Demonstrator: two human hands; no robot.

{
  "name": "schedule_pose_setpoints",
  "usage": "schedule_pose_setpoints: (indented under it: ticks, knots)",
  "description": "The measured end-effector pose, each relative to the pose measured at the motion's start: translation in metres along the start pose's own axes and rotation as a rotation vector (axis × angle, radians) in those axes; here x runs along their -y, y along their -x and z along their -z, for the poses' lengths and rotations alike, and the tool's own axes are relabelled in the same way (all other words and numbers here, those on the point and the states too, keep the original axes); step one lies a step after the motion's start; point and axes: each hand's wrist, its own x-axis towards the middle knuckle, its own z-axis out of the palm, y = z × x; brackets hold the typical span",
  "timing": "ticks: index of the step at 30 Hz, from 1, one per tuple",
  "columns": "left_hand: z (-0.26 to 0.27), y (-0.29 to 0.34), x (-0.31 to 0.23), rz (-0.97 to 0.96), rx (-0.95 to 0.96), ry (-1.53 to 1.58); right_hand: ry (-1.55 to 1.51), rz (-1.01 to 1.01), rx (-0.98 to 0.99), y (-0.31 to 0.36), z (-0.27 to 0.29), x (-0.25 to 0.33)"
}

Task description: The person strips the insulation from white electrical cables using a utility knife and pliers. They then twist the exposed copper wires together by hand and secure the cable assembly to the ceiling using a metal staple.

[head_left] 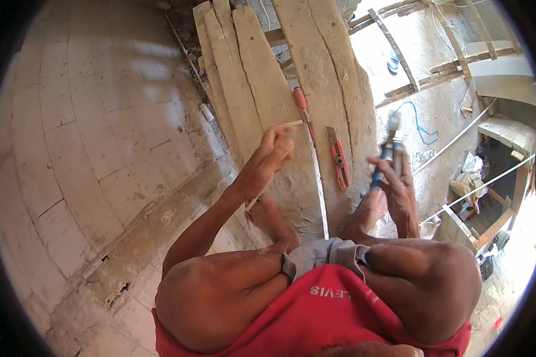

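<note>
My left hand (274, 149) is closed around a thin pale cable (290, 123); one end pokes out past the fingers, and another length shows below the hand near my left foot. In my right hand (401, 193) is a pair of pliers (393, 140) with blue handles, its metal head pointing away from me and smeared by motion. Between the hands, a red-handled screwdriver (301, 102) lies along the gap between planks. A red utility knife (339, 163) rests on the right plank, its blade pointing away.
I squat on rough wooden planks (321, 53) split by a long gap. A tiled floor (89, 137) spreads at left. On the right are a blue cord (421, 128), a wooden ladder-like frame (399, 53) and a recess with bags (470, 178).
</note>
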Motion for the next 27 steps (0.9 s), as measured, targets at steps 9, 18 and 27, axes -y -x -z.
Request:
schedule_pose_setpoints:
  ticks: [9, 18, 27]
  knots:
    - [-0.037, -0.034, 0.02, -0.197, -0.061, -0.08, 0.33, 0.009, 0.342, -0.008, -0.05, 0.014]
    - [-0.036, -0.035, 0.038, 0.06, -0.028, 0.283, 0.402, 0.028, 0.378, -0.016, -0.039, 0.003]
    - [-0.039, -0.037, 0.027, 0.183, 0.093, 0.296, 0.499, -0.015, 0.482, -0.014, -0.035, 0.02]
